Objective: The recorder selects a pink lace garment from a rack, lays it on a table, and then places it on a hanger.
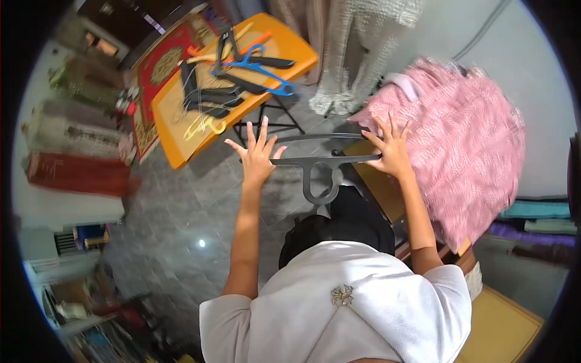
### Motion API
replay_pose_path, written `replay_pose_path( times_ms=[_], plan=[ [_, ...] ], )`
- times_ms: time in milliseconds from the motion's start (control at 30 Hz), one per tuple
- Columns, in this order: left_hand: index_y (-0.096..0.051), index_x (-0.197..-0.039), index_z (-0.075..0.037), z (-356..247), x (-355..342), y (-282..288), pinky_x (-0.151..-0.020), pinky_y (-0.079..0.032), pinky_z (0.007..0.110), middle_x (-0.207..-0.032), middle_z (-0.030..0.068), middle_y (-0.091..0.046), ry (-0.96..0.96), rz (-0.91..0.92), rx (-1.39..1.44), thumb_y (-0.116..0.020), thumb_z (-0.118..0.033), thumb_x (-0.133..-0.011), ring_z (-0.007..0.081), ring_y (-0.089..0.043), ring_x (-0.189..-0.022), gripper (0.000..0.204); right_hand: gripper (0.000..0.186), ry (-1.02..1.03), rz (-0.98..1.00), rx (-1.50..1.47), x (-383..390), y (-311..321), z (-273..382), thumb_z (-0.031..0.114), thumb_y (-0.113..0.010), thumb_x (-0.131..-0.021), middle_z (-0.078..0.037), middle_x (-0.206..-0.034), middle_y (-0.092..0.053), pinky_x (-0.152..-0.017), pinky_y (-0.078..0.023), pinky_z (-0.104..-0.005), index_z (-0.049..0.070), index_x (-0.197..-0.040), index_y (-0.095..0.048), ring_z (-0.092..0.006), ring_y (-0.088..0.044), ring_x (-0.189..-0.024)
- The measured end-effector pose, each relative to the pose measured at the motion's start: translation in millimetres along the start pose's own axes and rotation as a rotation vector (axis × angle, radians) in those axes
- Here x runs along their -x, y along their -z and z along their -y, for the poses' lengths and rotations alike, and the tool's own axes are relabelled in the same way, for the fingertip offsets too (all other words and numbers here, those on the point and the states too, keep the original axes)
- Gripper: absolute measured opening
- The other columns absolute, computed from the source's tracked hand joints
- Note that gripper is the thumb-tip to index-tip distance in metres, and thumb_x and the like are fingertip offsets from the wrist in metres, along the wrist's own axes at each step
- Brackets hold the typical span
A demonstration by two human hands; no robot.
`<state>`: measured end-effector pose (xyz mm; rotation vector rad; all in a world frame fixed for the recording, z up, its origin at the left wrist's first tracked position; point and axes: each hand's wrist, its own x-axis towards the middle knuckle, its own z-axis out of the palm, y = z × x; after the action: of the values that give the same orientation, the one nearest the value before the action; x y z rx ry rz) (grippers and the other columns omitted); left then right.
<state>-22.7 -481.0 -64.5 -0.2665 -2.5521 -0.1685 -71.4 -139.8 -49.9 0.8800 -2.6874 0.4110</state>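
In front of my body a dark grey plastic clothes hanger (290, 161) spans the gap between my two hands, its rounded loop pointing toward me. One end of it rests at the thumb side of my left hand (259, 158), whose fingers spread upward. My right hand (393, 151) supports the other end near the thumb, with its fingers also fanned out. The exact contact under each palm is hidden. Just right of my right hand lies a large heap of pink, shiny textured fabric (463, 151).
An orange-edged folding table (175, 148) at the upper left bears several black, blue and yellow hangers (257, 66). Behind it hangs a red patterned rug (158, 66). Silvery cloth (363, 54) hangs at the back. Folded textiles (535, 209) sit at the right; cluttered shelves (85, 308) stand lower left.
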Motion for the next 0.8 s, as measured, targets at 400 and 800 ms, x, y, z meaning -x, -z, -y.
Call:
replay_pose_path(
  times_ms=[400, 800],
  plan=[
    [-0.060, -0.108, -0.026, -179.0, -125.6, -41.9, -0.094, 0.003, 0.075, -0.141, -0.0027, -0.035, -0.566, -0.050, 0.295, -0.067, -0.025, -0.072, 0.0277, -0.021, -0.135, 0.036, 0.021, -0.536, -0.430, 0.401, 166.6, 99.9, -76.7, 0.024, -0.071, -0.066, 0.004, -0.133, -0.041, -0.095, 0.002, -0.0743, 0.025, -0.086, -0.064, -0.0357, -0.018, -0.133],
    [-0.064, -0.101, -0.021, -344.2, -196.2, -115.3, -0.094, -0.002, 0.076, -0.142, 0.0005, -0.033, -0.676, 0.080, 0.537, -0.075, -0.016, -0.060, 0.0316, -0.022, -0.134, 0.043, 0.020, -0.884, -0.498, 0.501, 250.1, 124.3, -166.4, 0.028, -0.065, -0.077, -0.006, -0.132, -0.039, -0.095, -0.001, -0.0727, 0.016, -0.093, -0.065, -0.0388, -0.017, -0.133]
  ],
)
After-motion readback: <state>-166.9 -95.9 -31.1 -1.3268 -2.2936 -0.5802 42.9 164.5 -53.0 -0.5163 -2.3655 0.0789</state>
